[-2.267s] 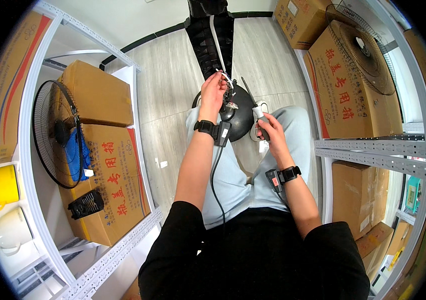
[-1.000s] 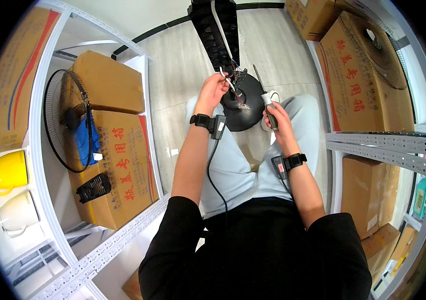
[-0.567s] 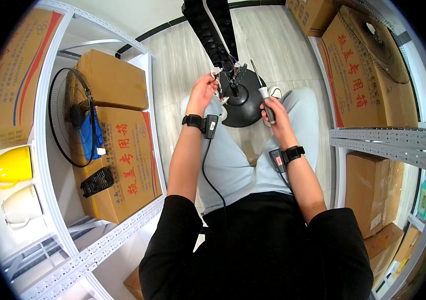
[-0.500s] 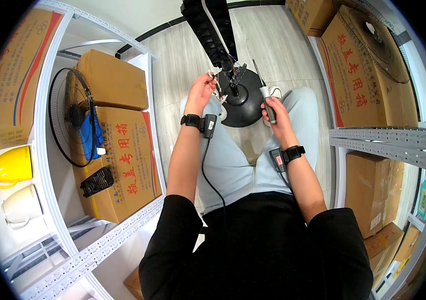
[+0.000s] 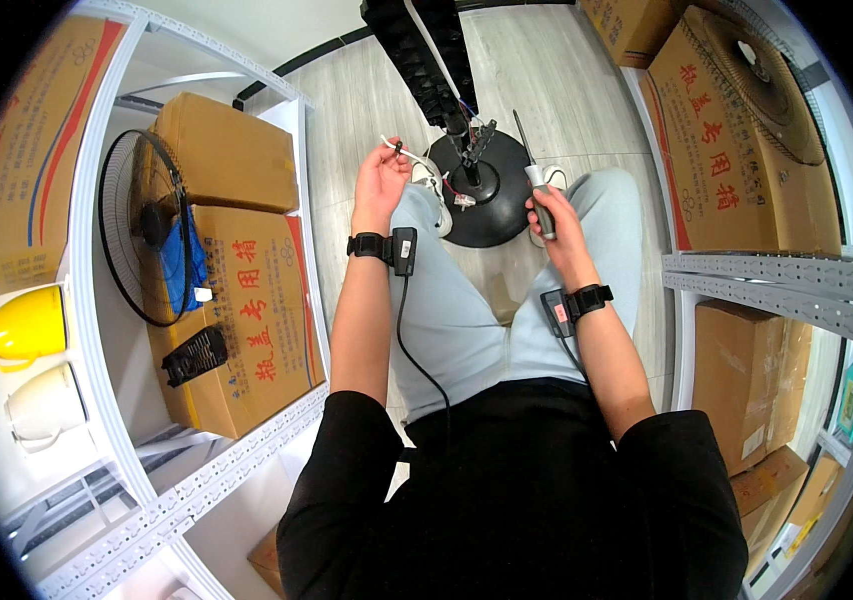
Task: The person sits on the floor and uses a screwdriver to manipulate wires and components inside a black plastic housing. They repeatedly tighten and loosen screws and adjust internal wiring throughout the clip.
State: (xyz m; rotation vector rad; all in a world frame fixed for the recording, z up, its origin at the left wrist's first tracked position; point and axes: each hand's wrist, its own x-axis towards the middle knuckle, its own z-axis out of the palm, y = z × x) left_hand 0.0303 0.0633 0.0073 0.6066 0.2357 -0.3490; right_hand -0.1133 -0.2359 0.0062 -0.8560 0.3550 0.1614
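In the head view, the left hand (image 5: 381, 188) is pinching a slim white cable (image 5: 409, 153) between thumb and fingertips, left of the black stand (image 5: 495, 228); a small dark band is circling the cable near its pale upper end. The right hand (image 5: 561, 222) is grasping a screwdriver (image 5: 534, 178), fingers curling round its grey handle; a whitish collar is topping that handle, and the long dark shaft is pointing away, alongside the base's right edge. The stand is resting on the grey floor (image 5: 547, 90) between the white shoes (image 5: 431, 180), its round base gleaming dully, its broad ribbed column rising beyond. Thin, loose wires are showing where they meet, and a whitish connector (image 5: 464, 200) is hanging over the base.
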